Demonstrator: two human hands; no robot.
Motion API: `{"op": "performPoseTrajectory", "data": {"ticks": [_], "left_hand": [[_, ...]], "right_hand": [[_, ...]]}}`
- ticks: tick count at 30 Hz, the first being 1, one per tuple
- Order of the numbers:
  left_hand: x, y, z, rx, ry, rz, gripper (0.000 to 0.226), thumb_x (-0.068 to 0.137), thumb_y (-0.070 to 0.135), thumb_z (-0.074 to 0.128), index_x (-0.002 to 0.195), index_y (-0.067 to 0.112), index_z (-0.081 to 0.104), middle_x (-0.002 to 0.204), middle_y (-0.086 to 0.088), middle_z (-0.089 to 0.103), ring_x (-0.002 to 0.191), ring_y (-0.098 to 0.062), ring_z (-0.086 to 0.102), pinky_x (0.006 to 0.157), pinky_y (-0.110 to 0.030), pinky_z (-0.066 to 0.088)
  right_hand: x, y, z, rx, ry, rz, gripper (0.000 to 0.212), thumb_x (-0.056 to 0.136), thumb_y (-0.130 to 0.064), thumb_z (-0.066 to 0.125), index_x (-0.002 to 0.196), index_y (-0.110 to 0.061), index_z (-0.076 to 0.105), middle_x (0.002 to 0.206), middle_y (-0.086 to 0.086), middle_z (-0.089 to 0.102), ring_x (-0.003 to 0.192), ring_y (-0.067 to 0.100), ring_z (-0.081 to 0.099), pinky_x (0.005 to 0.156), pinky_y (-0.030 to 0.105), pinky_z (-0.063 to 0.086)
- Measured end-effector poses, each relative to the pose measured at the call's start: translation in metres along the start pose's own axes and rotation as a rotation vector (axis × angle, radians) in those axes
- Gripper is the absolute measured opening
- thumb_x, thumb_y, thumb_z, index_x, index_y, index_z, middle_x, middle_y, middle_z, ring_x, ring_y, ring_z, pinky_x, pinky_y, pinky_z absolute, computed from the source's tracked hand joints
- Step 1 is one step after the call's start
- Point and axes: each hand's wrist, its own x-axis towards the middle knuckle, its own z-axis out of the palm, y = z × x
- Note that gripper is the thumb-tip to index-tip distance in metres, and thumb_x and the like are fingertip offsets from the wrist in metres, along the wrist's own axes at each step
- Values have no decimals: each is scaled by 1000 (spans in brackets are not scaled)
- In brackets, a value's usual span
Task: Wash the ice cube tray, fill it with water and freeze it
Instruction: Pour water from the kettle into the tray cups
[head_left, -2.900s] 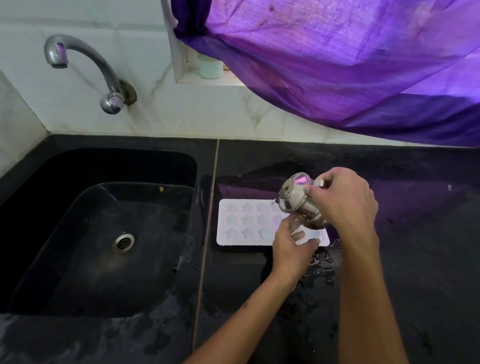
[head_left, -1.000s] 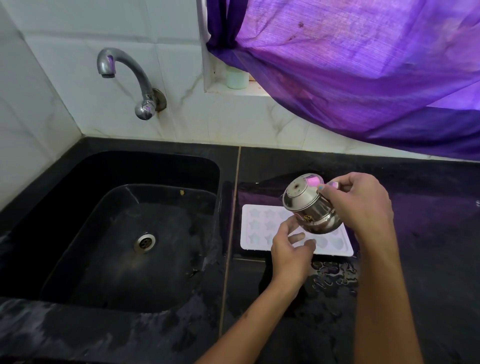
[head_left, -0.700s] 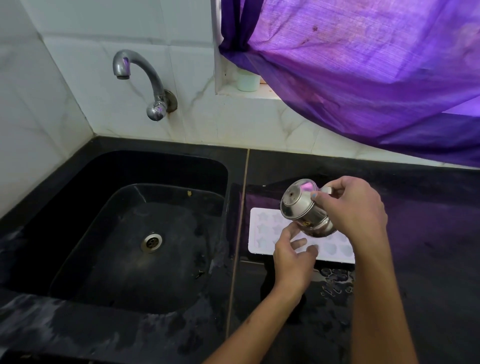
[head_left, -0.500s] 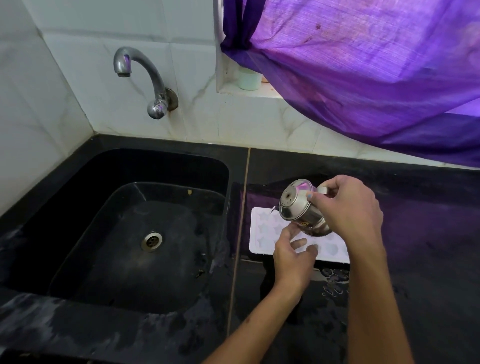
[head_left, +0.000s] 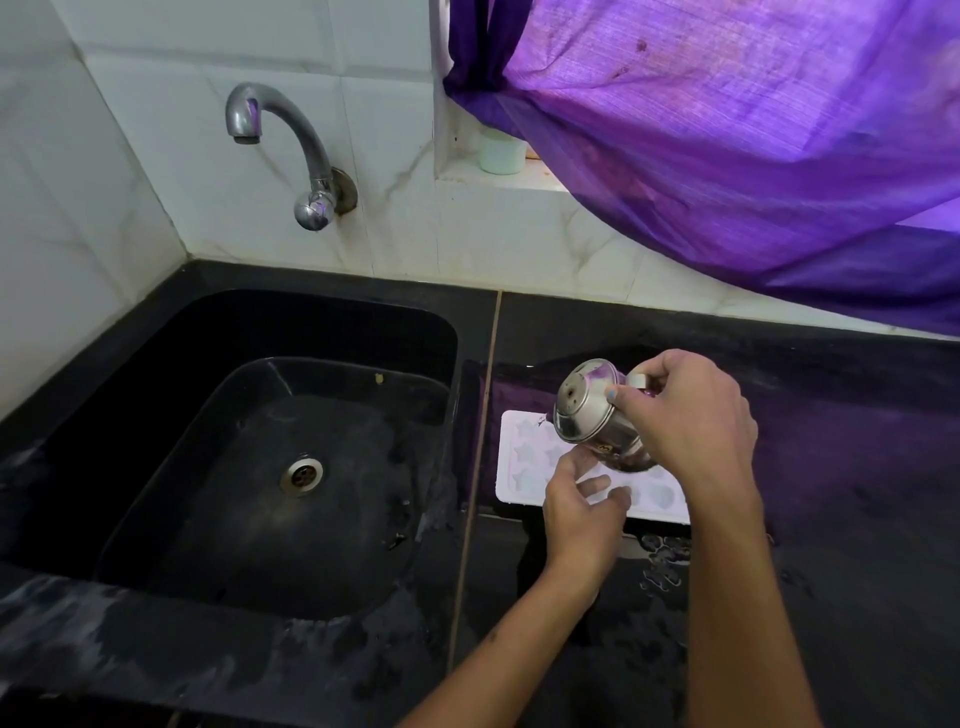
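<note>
A white ice cube tray (head_left: 524, 462) with star and round moulds lies flat on the black counter (head_left: 841, 467), just right of the sink. My right hand (head_left: 691, 415) grips a small steel jug (head_left: 587, 410) by its handle and holds it tilted over the tray's middle, spout toward the left. My left hand (head_left: 582, 514) rests at the tray's near edge, fingers spread on the tray under the jug. The jug and both hands hide part of the tray.
A black sink (head_left: 260, 467) with a metal drain (head_left: 301, 473) fills the left side. A steel tap (head_left: 280, 140) juts from the white tiled wall above it. Purple curtain (head_left: 753, 145) hangs over the counter's back; a pale cup (head_left: 501, 150) stands on the ledge. Water drops (head_left: 660, 566) lie near the tray.
My right hand has kept the jug tilted over the tray, dipping it slightly lower and leftward. My left hand has stayed at the tray's near edge. The view has shifted a little.
</note>
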Motion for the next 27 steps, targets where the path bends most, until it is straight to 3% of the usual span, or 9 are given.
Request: {"op": "performPoseTrajectory", "data": {"ticks": [5, 10, 17, 21, 24, 27], "left_hand": [[-1, -2, 1, 7, 7, 3, 46, 84, 2, 61, 125, 21, 52, 122, 10, 56, 108, -6, 56, 81, -18, 46], [-3, -2, 4, 25, 20, 23, 50, 84, 2, 61, 128, 22, 50, 125, 10, 55, 111, -7, 55, 89, -22, 47], [-11, -3, 19, 51, 35, 108, 56, 84, 1, 61, 131, 26, 45, 128, 13, 50, 116, -4, 50, 103, -34, 45], [-17, -8, 36, 102, 2, 174, 57, 84, 2, 61, 131, 28, 43, 130, 15, 49, 119, -5, 49, 101, -29, 45], [-22, -13, 54, 136, -35, 202, 61, 84, 3, 62, 135, 29, 40, 132, 17, 47, 120, -4, 48, 97, -21, 43], [-28, -20, 75, 166, -91, 201, 64, 84, 2, 62, 139, 27, 38, 135, 14, 46, 123, -5, 47, 99, -23, 44]], "right_hand": [[1, 3, 1, 8, -1, -12, 16, 85, -35, 68, 96, -23, 64, 98, 1, 66, 93, 26, 59, 80, 42, 49], [3, 9, -2, 43, -8, -16, 10, 85, -33, 67, 89, -24, 63, 92, -1, 64, 91, 26, 58, 74, 36, 43], [9, 37, -17, 284, -12, 41, 12, 81, -33, 70, 75, -23, 64, 85, -2, 69, 87, 22, 63, 78, 42, 52], [11, 60, -30, 377, 22, 97, 11, 76, -34, 72, 72, -26, 65, 80, -4, 70, 84, 23, 66, 79, 51, 54], [11, 79, -43, 408, 58, 123, 12, 77, -32, 73, 75, -24, 65, 80, -3, 70, 83, 23, 66, 79, 51, 55], [13, 99, -56, 387, 96, 146, 12, 77, -32, 74, 77, -24, 65, 81, -2, 69, 84, 22, 66, 78, 49, 55]]}}
